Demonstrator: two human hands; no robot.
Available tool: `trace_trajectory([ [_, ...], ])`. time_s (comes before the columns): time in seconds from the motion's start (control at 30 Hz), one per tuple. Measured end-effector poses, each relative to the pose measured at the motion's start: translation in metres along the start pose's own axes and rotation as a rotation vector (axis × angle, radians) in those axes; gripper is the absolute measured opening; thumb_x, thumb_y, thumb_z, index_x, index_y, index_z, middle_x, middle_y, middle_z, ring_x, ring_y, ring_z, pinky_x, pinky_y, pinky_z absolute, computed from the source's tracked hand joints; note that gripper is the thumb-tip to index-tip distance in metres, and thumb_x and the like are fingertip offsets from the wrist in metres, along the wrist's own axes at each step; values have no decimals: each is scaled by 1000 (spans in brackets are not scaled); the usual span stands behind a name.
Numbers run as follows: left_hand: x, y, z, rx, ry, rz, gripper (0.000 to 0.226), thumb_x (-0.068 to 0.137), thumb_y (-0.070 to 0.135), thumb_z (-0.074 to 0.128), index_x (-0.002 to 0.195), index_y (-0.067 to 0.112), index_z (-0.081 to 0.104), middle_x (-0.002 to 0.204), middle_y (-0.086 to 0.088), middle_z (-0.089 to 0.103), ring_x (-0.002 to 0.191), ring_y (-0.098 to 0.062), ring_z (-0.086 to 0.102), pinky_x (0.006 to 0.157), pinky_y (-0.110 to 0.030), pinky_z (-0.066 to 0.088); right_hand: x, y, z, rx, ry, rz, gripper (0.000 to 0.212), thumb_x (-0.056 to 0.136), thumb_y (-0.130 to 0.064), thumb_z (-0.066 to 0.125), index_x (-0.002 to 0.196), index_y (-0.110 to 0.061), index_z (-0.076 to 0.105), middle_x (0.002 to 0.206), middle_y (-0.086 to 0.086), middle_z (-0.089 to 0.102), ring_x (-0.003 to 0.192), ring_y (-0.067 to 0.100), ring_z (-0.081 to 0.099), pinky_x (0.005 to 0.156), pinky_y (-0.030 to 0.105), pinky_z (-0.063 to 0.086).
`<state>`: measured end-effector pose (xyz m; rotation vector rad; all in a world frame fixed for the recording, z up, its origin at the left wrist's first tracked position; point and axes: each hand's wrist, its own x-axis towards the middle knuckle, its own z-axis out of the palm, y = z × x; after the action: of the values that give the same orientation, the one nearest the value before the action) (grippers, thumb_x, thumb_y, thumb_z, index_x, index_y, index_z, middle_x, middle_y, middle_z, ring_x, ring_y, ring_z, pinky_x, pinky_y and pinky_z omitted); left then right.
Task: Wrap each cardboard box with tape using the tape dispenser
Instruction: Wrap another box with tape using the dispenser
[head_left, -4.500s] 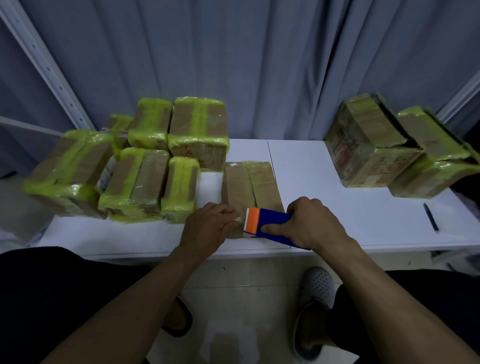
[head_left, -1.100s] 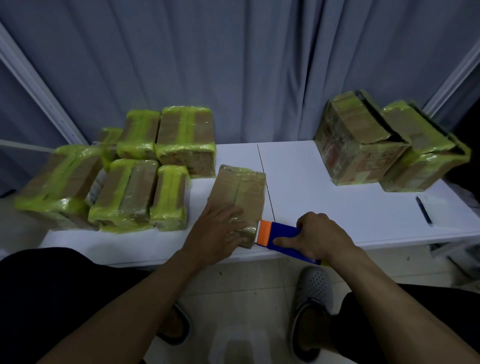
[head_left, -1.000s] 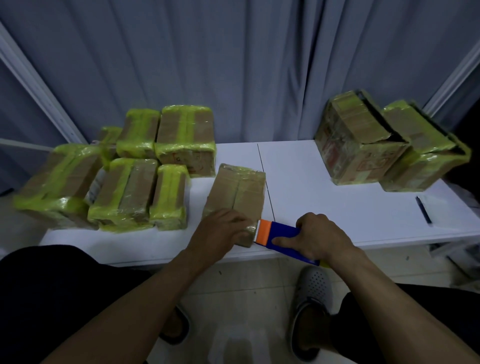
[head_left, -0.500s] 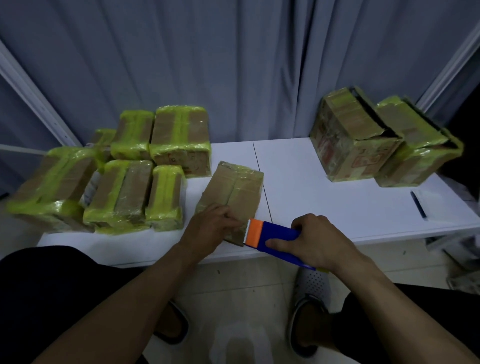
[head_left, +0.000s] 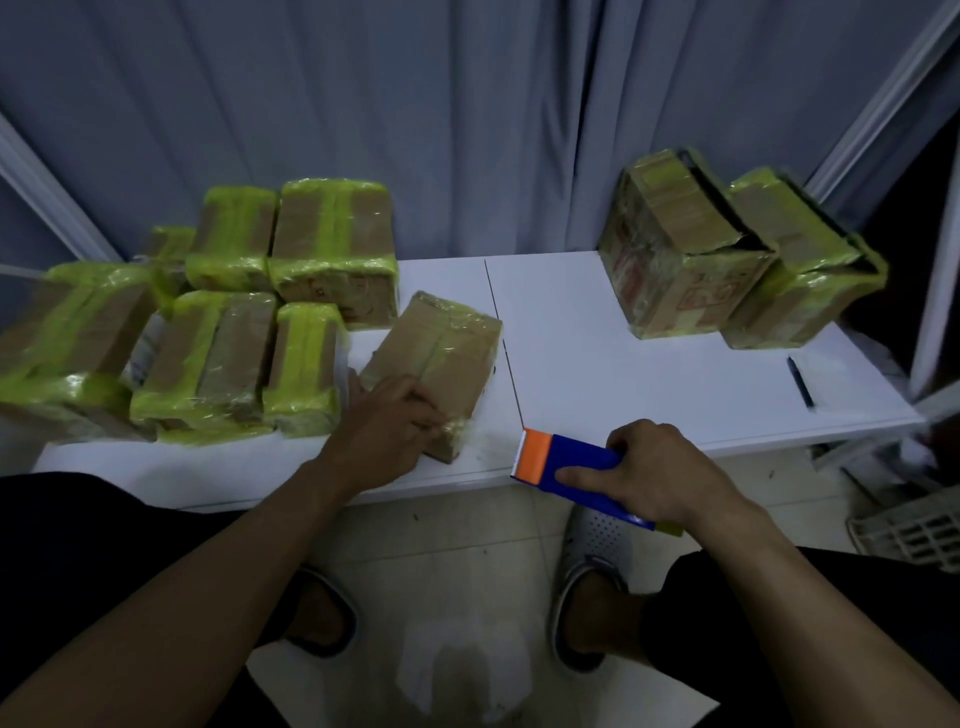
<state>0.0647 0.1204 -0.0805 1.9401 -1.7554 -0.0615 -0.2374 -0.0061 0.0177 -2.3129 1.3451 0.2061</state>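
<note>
Off the table (head_left: 623, 364) edge, my right hand (head_left: 662, 475) clutches the tape dispenser (head_left: 569, 467); at its ten o'clock, my left hand (head_left: 392, 423) clasps the cardboard box (head_left: 447, 348).

A box (head_left: 441, 353) is laid askew at the middle of the surface (head_left: 597, 364), near the front edge. A cluster of boxes (head_left: 208, 343) is packed just left of it, back to the rear. Two more boxes (head_left: 675, 260) are set side by side at the right rear, with a pen (head_left: 800, 382) before them. The left grip (head_left: 389, 415) is rested on the box's near end. The dispenser (head_left: 571, 467) is held in the right grip (head_left: 660, 467), right of the box and apart from it, over the front edge.
</note>
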Motion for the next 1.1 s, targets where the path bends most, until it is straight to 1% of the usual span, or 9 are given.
trace_trajectory([
  [0.1,3,11,-4,18,17,-54,30,74,62,62,85,37,74,103,22,56,105,-9,58,109,-65,19,9,2,9,-11,-16,6,65,71,-81,70,86,-17,65,79,-3,68,71,10,66,69,30,59],
  [0.23,9,15,-2,-19,35,-117,40,71,71,54,75,37,74,96,26,51,104,-7,55,110,-61,20,31,2,27,-24,-15,26,66,72,-81,69,88,-17,63,81,-2,67,73,13,66,71,32,60],
  [0.33,11,16,-1,-19,31,-112,40,72,70,53,76,37,74,97,26,52,104,-7,54,109,-62,20,48,-1,42,-33,-19,45,69,72,-81,68,91,-15,63,84,0,68,75,16,67,72,34,61],
  [0.43,10,16,1,-2,49,-95,40,72,71,56,77,35,74,99,22,57,102,-8,57,109,-60,21,60,-8,53,-57,-43,52,69,73,-82,67,92,-15,62,81,-1,64,74,17,66,65,30,55],
  [0.57,9,16,6,59,47,-91,44,57,74,75,77,35,73,98,21,58,100,-6,56,110,-53,19,73,-23,64,-81,-80,45,70,75,-83,64,95,-16,61,84,-1,64,76,18,66,70,32,56],
  [0.67,9,21,11,125,67,-77,36,59,63,83,75,32,71,95,18,60,99,-12,58,106,-61,25,77,-35,68,-127,-94,39,69,79,-84,59,92,-16,57,80,-1,58,77,20,64,68,32,53],
  [0.8,8,24,15,105,142,-89,33,63,61,80,72,31,70,90,16,60,96,-13,57,104,-59,28,80,-42,70,-136,-110,55,69,81,-83,57,95,-15,55,80,-1,56,79,20,63,70,32,52],
  [0.97,8,23,17,64,169,-98,32,65,61,74,72,30,71,87,15,60,93,-14,59,100,-61,33,75,-53,76,-204,-70,28,66,86,-81,52,92,-15,52,75,-2,48,73,19,56,66,31,46],
  [1.1,8,23,17,57,161,-110,31,64,60,77,71,30,71,86,16,60,93,-14,59,98,-62,34,70,-58,72,-302,-3,-5,64,89,-79,50,90,-15,52,88,3,59,77,21,58,67,31,45],
])
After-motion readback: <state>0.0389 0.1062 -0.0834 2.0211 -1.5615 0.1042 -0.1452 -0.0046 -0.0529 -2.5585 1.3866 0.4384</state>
